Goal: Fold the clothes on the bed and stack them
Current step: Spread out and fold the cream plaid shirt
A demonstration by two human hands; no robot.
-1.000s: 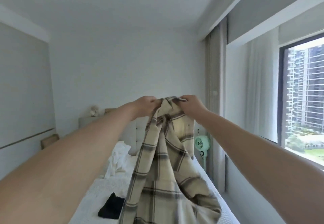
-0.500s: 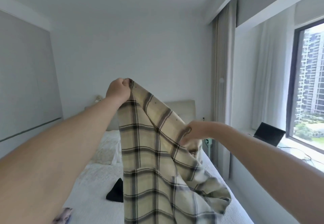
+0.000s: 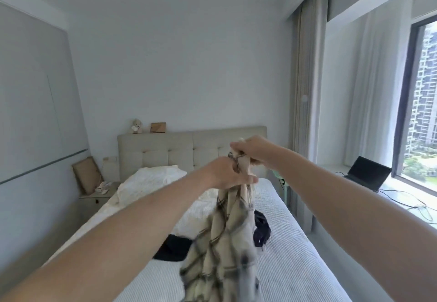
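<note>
A beige plaid shirt [image 3: 224,242] hangs bunched in the air over the bed [image 3: 295,266], its lower part blurred. My right hand [image 3: 250,150] grips its top end. Just below, my left hand [image 3: 227,174] holds the gathered cloth, fingers wrapped around it. A black garment [image 3: 172,247] lies flat on the striped bedcover left of the shirt. Another dark garment [image 3: 261,228] lies crumpled to the shirt's right, partly hidden behind it.
A white pillow [image 3: 149,181] lies at the padded headboard [image 3: 165,150]. A nightstand [image 3: 97,195] with a leaning board stands at the left. A laptop [image 3: 366,171] and cables sit on the window sill at the right. A green fan is behind my arms.
My hands have come together again, bunching the shirt that was spread between them. Both hands are lower now, and my view has tilted down onto the bed.
</note>
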